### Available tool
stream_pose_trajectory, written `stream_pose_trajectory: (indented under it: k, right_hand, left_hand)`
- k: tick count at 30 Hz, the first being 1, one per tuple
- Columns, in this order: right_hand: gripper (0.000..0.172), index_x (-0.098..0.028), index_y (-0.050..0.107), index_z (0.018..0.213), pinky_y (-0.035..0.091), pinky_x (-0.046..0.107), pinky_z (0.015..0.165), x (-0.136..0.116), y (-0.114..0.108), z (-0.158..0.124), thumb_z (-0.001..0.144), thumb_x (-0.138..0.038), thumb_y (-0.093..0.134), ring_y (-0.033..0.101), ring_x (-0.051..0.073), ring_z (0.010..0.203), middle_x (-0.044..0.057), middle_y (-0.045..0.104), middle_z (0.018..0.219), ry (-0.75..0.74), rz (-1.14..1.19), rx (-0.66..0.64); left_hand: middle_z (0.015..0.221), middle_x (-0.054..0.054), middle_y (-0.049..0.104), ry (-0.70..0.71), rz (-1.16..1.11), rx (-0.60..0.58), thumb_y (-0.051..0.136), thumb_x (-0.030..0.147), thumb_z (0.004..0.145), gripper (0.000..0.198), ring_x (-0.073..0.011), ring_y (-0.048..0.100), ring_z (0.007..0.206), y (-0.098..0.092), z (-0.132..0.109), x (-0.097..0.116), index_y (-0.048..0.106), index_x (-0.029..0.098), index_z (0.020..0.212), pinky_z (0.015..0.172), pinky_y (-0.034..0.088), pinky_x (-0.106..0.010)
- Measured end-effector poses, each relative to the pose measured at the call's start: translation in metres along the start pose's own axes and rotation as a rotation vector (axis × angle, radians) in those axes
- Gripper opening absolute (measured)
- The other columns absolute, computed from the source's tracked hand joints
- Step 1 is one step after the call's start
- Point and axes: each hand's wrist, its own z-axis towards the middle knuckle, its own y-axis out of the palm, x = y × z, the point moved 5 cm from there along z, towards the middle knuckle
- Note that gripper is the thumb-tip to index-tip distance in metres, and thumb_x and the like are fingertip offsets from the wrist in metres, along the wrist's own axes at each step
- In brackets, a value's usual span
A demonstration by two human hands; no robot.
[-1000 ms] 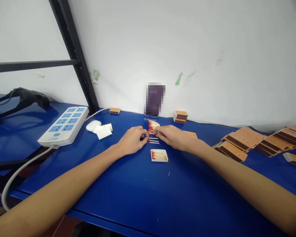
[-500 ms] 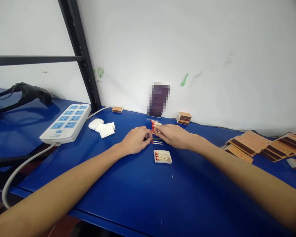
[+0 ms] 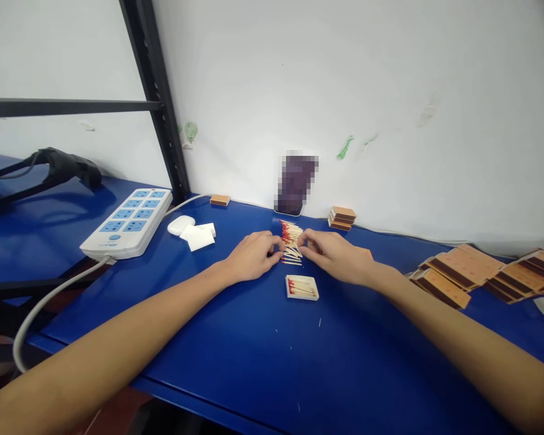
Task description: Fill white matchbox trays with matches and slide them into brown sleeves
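Observation:
Red-headed matches (image 3: 292,238) lie in a row on the blue tabletop, heads to the left, some of them slanting across others. At their head ends is my left hand (image 3: 256,256), its fingers bent and the thumb and index fingertips apart. My right hand (image 3: 333,255) is at the plain ends, with its thumb and index finger also apart and bent. Whether the fingertips press on the matches is hard to make out. Nearer to me, an open white matchbox tray (image 3: 301,288) holds several matches, their red heads on the left.
A phone (image 3: 295,184), blurred out, leans on the wall behind the matches. Stacked matchboxes (image 3: 342,217) stand right of it, and another matchbox (image 3: 220,200) lies left. Flat matchbox sleeves (image 3: 466,266) are spread at right. White pieces (image 3: 200,237) and a power strip (image 3: 129,220) lie left.
My right hand has drawn back slightly to the right, and its finger and thumb have parted. More of the match row shows between my hands. The view has shifted a little.

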Motion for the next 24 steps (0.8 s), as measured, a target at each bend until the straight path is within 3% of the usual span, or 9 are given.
stream_pose_trajectory:
  k: [9,18,24]
  right_hand:
    - [0.016,-0.021,0.055,0.084,0.03,0.025,0.054,-0.001,0.013,-0.006,0.088,-0.036,0.051,0.041,0.012,0.056,-0.004,0.046,0.065,0.01,0.036,0.132]
    - [0.012,-0.02,0.056,0.075,0.032,0.025,0.056,0.007,0.013,0.0,0.085,-0.024,0.05,0.043,0.012,0.058,-0.004,0.047,0.062,-0.036,0.054,0.14]
    - [0.013,-0.019,0.058,0.078,0.033,0.025,0.056,0.012,0.012,-0.005,0.087,-0.024,0.05,0.043,0.011,0.056,-0.003,0.047,0.061,-0.053,0.106,0.261]
  left_hand:
    - [0.076,0.001,0.055,0.004,0.032,-0.019,0.051,0.024,0.087,0.011,-0.0137,0.051,0.069,-0.001,0.0,0.002,0.062,0.021,0.085,0.062,0.037,-0.025]
    - [0.079,0.0,0.055,0.037,0.038,-0.106,0.047,0.025,0.09,0.014,-0.0146,0.051,0.072,-0.004,0.0,0.008,0.06,0.021,0.09,0.063,0.036,-0.025]
    - [0.077,0.0,0.055,0.041,0.002,-0.126,0.048,0.026,0.091,0.014,-0.0138,0.051,0.072,-0.003,-0.001,0.008,0.06,0.02,0.091,0.064,0.037,-0.025]
